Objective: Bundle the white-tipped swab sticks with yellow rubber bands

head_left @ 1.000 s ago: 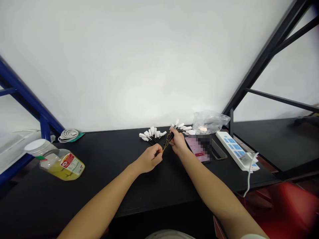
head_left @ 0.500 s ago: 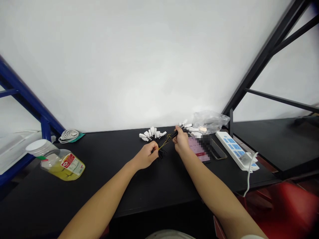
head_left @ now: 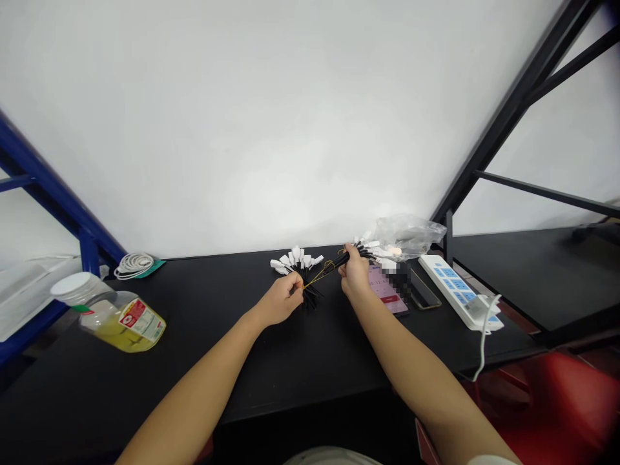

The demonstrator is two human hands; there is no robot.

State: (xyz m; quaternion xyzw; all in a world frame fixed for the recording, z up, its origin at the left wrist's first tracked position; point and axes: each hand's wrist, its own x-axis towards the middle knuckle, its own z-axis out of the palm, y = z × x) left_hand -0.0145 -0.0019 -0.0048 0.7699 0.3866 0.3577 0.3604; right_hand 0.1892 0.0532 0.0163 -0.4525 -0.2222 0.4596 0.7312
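Note:
My right hand (head_left: 354,274) is closed around a bunch of black cables (head_left: 338,259) with white connectors that fan out beyond the fingers. A thin yellow rubber band (head_left: 317,279) runs from that bunch, looped near its end, to my left hand (head_left: 281,299). My left thumb and fingertips pinch the band and pull it out taut. Just behind my left hand a second bundle of black cables with white connectors (head_left: 296,258) lies on the black table (head_left: 290,374), partly hidden by the fingers.
A phone with a lit pink screen (head_left: 385,290) and a dark phone (head_left: 425,289) lie right of my hands. Beyond are a clear plastic bag (head_left: 409,236) and a white power strip (head_left: 458,290). On the left stand a jar of yellow liquid (head_left: 121,323) and a coiled white cable (head_left: 134,265).
My left hand has shifted slightly left and my right hand slightly right, so the yellow band is stretched longer between them.

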